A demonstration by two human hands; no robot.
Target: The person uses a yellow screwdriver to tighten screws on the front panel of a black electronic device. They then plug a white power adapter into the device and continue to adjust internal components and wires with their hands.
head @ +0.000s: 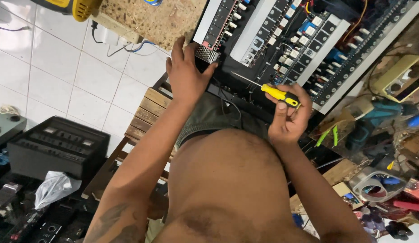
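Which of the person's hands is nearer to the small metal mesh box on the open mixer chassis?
Left. The left hand rests its fingertips right against the metal mesh box. The right hand is off to the side, holding a yellow-handled screwdriver away from the box.

Yellow-handled screwdriver (273, 92), tilted, shaft over open mixer chassis (304, 40).

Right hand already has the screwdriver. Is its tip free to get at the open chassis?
Probably yes. The right hand holds the yellow-handled screwdriver, whose shaft already points over the open chassis. The left hand rests at the chassis's near corner, to one side of the shaft.
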